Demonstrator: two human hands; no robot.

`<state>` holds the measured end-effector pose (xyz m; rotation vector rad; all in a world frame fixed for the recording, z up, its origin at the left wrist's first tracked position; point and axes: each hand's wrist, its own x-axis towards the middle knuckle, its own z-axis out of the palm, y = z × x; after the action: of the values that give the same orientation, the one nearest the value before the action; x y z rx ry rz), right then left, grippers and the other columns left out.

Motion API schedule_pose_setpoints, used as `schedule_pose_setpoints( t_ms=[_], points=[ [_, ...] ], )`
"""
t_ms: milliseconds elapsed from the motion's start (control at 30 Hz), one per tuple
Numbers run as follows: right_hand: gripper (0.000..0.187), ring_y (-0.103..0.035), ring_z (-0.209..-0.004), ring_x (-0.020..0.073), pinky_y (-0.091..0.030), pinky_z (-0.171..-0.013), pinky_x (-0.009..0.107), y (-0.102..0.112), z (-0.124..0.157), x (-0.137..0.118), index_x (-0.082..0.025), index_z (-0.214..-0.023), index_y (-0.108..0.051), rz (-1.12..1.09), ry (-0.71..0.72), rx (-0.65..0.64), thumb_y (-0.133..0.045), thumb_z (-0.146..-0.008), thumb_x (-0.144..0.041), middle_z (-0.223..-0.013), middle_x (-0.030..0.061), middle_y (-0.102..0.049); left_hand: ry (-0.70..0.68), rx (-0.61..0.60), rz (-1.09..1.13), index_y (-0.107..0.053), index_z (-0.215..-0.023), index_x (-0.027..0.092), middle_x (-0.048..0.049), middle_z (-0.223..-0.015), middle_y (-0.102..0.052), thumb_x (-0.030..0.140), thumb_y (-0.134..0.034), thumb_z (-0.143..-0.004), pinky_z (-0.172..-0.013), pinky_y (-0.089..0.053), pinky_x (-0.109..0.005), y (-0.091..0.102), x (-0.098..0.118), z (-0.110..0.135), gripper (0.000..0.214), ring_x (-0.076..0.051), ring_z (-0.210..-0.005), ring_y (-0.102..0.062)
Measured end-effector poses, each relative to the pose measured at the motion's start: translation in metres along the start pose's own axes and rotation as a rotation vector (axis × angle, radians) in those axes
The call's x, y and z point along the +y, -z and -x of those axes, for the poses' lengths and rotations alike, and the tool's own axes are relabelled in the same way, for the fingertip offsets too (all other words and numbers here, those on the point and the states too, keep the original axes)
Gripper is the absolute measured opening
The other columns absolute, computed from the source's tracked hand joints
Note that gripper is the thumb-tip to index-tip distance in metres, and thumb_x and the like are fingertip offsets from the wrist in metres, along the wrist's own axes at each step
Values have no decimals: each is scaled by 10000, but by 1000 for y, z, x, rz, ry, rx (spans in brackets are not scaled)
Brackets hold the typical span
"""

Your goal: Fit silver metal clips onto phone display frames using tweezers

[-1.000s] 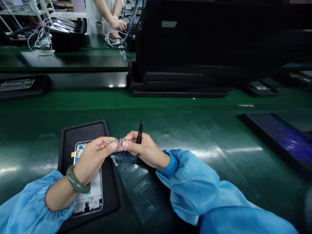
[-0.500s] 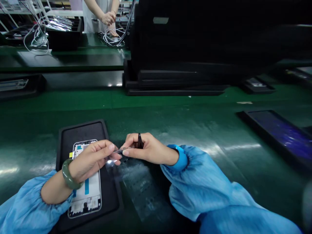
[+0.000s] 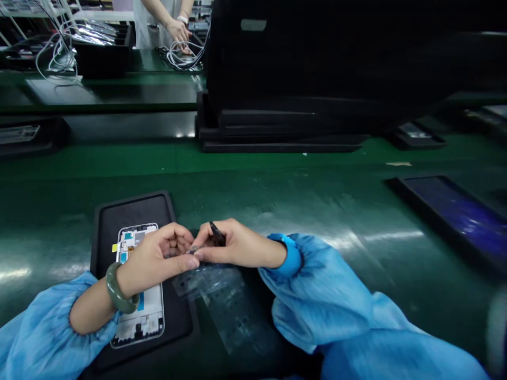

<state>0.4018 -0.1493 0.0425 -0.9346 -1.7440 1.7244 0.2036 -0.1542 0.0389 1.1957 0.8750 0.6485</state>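
Note:
My left hand (image 3: 160, 256), with a green bangle at the wrist, reaches over a phone frame (image 3: 152, 311). Its thumb and curled fingers meet the fingertips of my right hand (image 3: 227, 243). Between both sets of fingertips is a small dark part (image 3: 193, 252), mostly covered, its kind unclear. A narrow black thing (image 3: 217, 233) shows across the right hand's fingers; I cannot tell what it is. Clear plastic film (image 3: 233, 301) with small dark marks spreads below the hands. The white-and-silver phone frame lies in a black tray (image 3: 180, 338), partly hidden by my left hand.
A large black object (image 3: 317, 63) rises at the back above stacked black trays (image 3: 277, 145). At the right sits a tray with a purple-blue screen (image 3: 455, 211). Other trays lie far left and far right. Across the bench, a person's hands (image 3: 180, 32) are near white cables (image 3: 184, 58).
My left hand has turned; its thumb now reaches to the right fingertips and its fingers curl behind. The black thing in the right hand has tilted. The film shows more below the hands.

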Motion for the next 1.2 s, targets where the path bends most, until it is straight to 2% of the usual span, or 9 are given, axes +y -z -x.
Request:
schedule_pose_setpoints(
  t_ms=[200, 300, 367, 467, 600, 733, 867, 1067, 1200],
  points=[
    [166, -541, -651, 94, -419, -592, 213, 0, 4, -5, -141, -807, -613, 226, 104, -38, -621, -811, -307, -709, -11, -605, 152, -157, 50, -536, -759, 158, -8, -654, -596, 408, -631, -779, -566, -462, -237, 2, 2, -1, 268, -108, -559, -586],
    [171, -563, -685, 100, -429, -610, 212, 1, 4, -5, -147, -837, -618, 256, 130, -66, -604, -827, -316, -751, -1, -628, 130, -203, 83, -541, -795, 154, -27, -697, -589, 523, -571, -786, -584, -469, -248, 3, 3, 0, 370, -120, -595, -593],
    [155, -582, -711, 104, -440, -628, 212, 0, 4, -5, -155, -863, -621, 270, 133, -79, -600, -831, -305, -780, 2, -645, 100, -214, 66, -541, -824, 155, -27, -704, -584, 547, -613, -739, -587, -480, -255, 1, 2, 1, 407, -123, -602, -587],
    [113, -601, -742, 111, -448, -656, 218, -2, 4, -6, -162, -874, -621, 301, 163, -83, -598, -832, -265, -813, 12, -661, 109, -159, 21, -520, -805, 168, 7, -656, -575, 430, -705, -696, -536, -475, -226, -3, 0, 1, 339, -97, -549, -558],
    [98, -600, -767, 118, -446, -685, 223, -5, 6, -7, -181, -901, -616, 371, 239, -59, -608, -825, -242, -845, 19, -651, 164, -89, 7, -502, -741, 172, 27, -594, -572, 375, -699, -714, -471, -430, -195, -6, 0, -2, 284, -75, -475, -528],
    [229, -582, -743, 128, -441, -662, 233, -7, 7, -3, -175, -1016, -570, 452, 225, -51, -620, -815, -271, -837, 20, -628, 159, -9, 36, -541, -775, 164, 3, -689, -603, 383, -680, -736, -557, -427, -197, -4, 3, -5, 262, -81, -595, -552],
    [352, -556, -704, 114, -434, -635, 227, -5, 7, 0, -167, -1128, -524, 405, 196, -60, -626, -811, -281, -812, 0, -601, 145, -12, 42, -565, -830, 162, -21, -747, -627, 409, -673, -739, -652, -440, -237, -5, 5, -6, 285, -123, -709, -583],
    [419, -510, -643, 84, -419, -613, 209, 3, 5, 0, -198, -1180, -516, 283, 164, 34, -653, -790, -263, -735, -44, -547, 42, 101, 72, -594, -964, 163, -48, -822, -643, 503, -655, -726, -675, -452, -252, -3, 2, -8, 420, -137, -737, -590],
    [476, -532, -661, 86, -441, -634, 218, 17, 0, 6, -197, -1232, -486, 254, 130, 147, -646, -791, -278, -768, -33, -555, -101, 286, -29, -551, -1053, 173, -78, -1003, -631, 462, -640, -755, -780, -473, -288, -2, -1, -10, 424, -162, -873, -604]
  ],
)
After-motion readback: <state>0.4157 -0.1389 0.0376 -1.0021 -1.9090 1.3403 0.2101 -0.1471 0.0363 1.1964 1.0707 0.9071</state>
